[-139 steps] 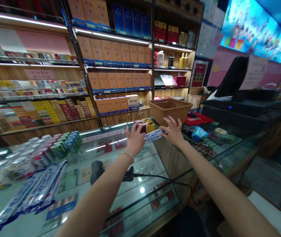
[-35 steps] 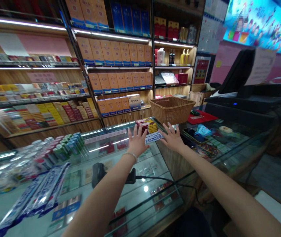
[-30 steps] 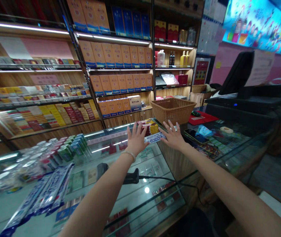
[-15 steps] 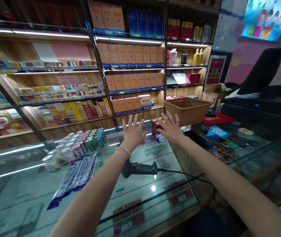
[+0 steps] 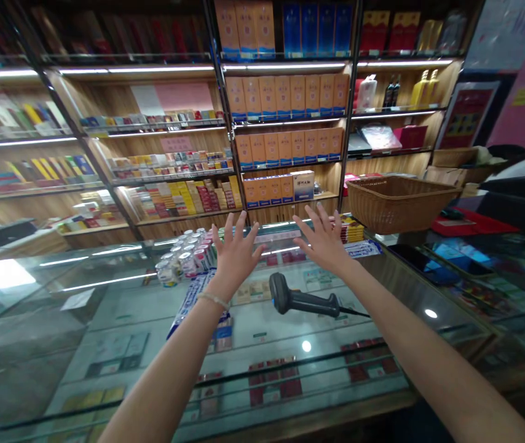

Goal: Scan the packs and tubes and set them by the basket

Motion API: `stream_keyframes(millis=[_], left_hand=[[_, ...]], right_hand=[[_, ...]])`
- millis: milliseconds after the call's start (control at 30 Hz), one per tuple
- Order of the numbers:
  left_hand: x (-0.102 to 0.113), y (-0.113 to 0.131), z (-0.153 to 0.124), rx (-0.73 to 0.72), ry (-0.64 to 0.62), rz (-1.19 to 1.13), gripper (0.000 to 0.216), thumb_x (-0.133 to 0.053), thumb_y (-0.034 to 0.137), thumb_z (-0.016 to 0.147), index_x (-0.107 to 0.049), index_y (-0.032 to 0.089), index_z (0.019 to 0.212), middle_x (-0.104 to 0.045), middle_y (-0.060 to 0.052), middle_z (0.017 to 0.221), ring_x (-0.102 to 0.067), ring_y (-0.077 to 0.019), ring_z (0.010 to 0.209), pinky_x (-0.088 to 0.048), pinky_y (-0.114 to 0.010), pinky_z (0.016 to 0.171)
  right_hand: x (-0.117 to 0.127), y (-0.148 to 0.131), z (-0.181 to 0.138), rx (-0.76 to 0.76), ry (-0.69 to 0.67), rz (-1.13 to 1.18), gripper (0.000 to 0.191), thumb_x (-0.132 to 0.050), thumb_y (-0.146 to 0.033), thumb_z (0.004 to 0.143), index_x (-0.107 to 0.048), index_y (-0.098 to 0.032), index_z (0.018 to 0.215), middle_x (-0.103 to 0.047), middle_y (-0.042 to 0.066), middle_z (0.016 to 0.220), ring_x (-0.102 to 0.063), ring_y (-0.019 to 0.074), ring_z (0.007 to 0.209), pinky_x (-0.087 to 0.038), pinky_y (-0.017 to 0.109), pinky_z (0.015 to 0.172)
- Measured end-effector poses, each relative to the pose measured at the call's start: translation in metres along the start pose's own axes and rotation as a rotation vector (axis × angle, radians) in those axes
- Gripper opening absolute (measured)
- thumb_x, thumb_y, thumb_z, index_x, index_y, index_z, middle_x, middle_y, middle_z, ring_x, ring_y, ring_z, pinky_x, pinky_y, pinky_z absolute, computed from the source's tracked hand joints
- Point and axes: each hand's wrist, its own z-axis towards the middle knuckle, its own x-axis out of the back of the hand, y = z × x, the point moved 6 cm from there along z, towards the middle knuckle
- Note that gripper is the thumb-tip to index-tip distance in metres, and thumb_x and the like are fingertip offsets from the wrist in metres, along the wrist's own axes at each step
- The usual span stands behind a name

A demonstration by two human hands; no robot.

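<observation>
My left hand [image 5: 235,253] is raised above the glass counter [image 5: 124,320], fingers spread, holding nothing; a pale bracelet circles its wrist. My right hand [image 5: 323,243] hovers to its right, also with spread fingers and nothing in it. Between my forearms a dark barcode scanner [image 5: 306,301] lies on the glass, its cable running right. Beyond my left wrist stand rows of small cans [image 5: 186,257]. Blue-and-white long packets [image 5: 189,304] lie partly behind my left forearm. Near my right hand are a stack of red and yellow small packs [image 5: 352,230] and another blue-and-white packet [image 5: 364,248].
A wicker basket [image 5: 398,206] stands on the counter at the right, near a red mat [image 5: 474,223] and a dark phone [image 5: 422,261]. Behind the counter, lit shelves hold orange boxes [image 5: 285,98], bottles [image 5: 423,92] and many small packs. Boxed goods [image 5: 275,381] show beneath the glass.
The view has swung left, so shelves, counter and basket sit farther right in the picture. Both hands stay raised and spread; the scanner shows more fully between them.
</observation>
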Motion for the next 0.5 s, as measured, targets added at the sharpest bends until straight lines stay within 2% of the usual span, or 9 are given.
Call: stream_keyframes(millis=[233, 500], left_hand=[[0.0, -0.034, -0.024, 0.049, 0.03, -0.018, 0.051, -0.06, 0.048, 0.097, -0.061, 0.031, 0.146, -0.028, -0.009, 0.174, -0.017, -0.0387, 0.162, 0.0, -0.07, 0.128], [-0.003, -0.058, -0.049, 0.116, 0.039, 0.005, 0.049, -0.057, 0.048, 0.099, -0.064, 0.028, 0.143, -0.033, -0.012, 0.172, -0.021, -0.0381, 0.161, -0.002, -0.069, 0.128]], right_hand=[[-0.007, -0.03, 0.002, 0.008, 0.019, 0.023, 0.057, -0.04, -0.053, 0.107, -0.046, -0.031, 0.158, -0.034, 0.011, 0.17, -0.02, 0.0364, 0.158, -0.005, 0.066, 0.125], [-0.011, -0.044, -0.013, 0.009, 0.031, 0.036, 0.055, -0.038, -0.051, 0.107, -0.049, -0.029, 0.156, -0.038, 0.013, 0.168, -0.022, 0.036, 0.158, -0.008, 0.065, 0.125]])
